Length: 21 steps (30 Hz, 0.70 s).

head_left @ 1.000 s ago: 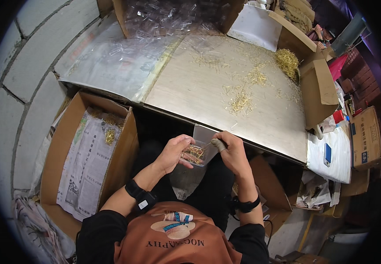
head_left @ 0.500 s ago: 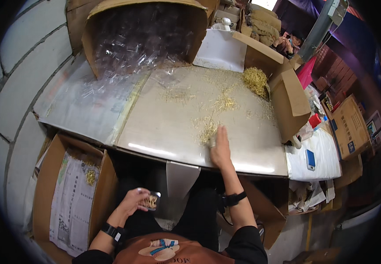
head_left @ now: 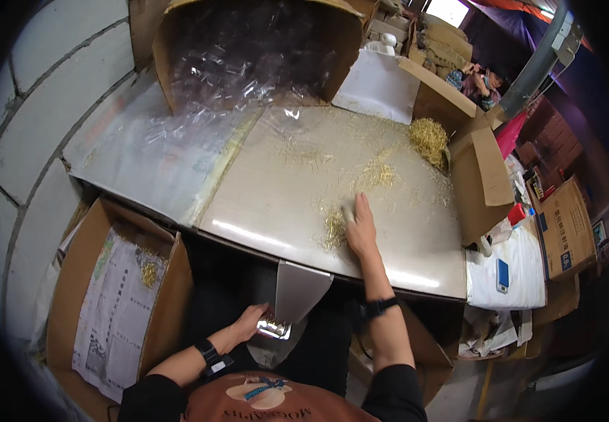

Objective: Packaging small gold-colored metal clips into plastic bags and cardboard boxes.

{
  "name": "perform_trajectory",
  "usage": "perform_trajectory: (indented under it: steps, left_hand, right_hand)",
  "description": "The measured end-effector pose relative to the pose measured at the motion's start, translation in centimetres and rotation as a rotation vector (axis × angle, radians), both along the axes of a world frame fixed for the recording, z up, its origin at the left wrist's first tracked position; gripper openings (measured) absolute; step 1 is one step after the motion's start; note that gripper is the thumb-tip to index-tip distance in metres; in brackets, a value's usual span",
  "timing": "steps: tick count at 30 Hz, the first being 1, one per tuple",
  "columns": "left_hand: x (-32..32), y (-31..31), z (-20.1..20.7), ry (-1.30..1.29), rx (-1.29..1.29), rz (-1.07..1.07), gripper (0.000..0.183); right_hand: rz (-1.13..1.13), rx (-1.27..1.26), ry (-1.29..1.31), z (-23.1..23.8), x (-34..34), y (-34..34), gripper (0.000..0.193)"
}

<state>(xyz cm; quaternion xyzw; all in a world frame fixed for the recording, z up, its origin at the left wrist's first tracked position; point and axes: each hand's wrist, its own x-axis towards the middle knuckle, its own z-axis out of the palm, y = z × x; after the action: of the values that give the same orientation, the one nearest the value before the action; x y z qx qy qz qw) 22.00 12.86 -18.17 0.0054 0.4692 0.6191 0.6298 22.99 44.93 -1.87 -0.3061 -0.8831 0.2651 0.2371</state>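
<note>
My left hand is closed round a small clear plastic box over my lap, just below the grey chute at the table's front edge. Glare covers most of the box, and what is in it is hard to make out. On the metal tabletop, my right hand rests with fingers stretched out and together. It lies against the right side of a small heap of thin gold pin-like pieces. More such pieces are scattered farther back, around a looser patch.
A bigger gold heap lies by the cardboard barrier. Clear plastic boxes spill from a large carton at the back left. A paper-lined carton stands low left. At right is a blue device. Another person sits beyond.
My left hand has moved right with the box, toward the chute, and tilted it. My right hand stays beside the near heap, which looks more gathered. The view has shifted a little.
</note>
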Motion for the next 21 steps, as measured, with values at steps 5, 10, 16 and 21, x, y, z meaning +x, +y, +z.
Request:
perform_trajectory:
  steps: [5, 10, 16, 21]
  left_hand:
    - [1.2, 2.1, 1.2, -0.099, 0.082, 0.082, 0.037]
    - [2.0, 2.3, 0.8, -0.254, 0.138, 0.125, 0.036]
    - [2.2, 1.0, 2.5, -0.203, 0.174, -0.025, 0.046]
    - [2.7, 1.5, 3.5, -0.302, 0.189, 0.034, 0.046]
  right_hand:
    - [0.244, 0.264, -0.207, 0.1, -4.0, -6.8, 0.049]
    - [0.085, 0.323, -0.181, 0.5, 0.0, -14.1, 0.051]
    - [0.264, 0.307, -0.166, 3.1, 6.0, -16.1, 0.038]
    - [0.422, 0.113, -0.091, 2.8, 11.9, -17.7, 0.044]
